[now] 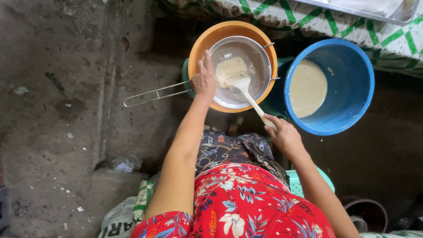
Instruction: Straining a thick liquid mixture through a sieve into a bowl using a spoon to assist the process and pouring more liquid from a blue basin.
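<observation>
Blue bucket (352, 88) with pale liquid right; patterned cloth (352, 26) behind; concrete floor (53, 110).

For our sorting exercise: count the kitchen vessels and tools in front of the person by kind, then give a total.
Round plastic bowls or buckets: 2 (orange bowl, blue bucket)
Metal mesh strainers with a wire handle: 1
White slotted plastic spatulas: 1
Total: 4

Single head-worn view, looking steeply down from above, fairly near, over lap and floor (53, 110)
</observation>
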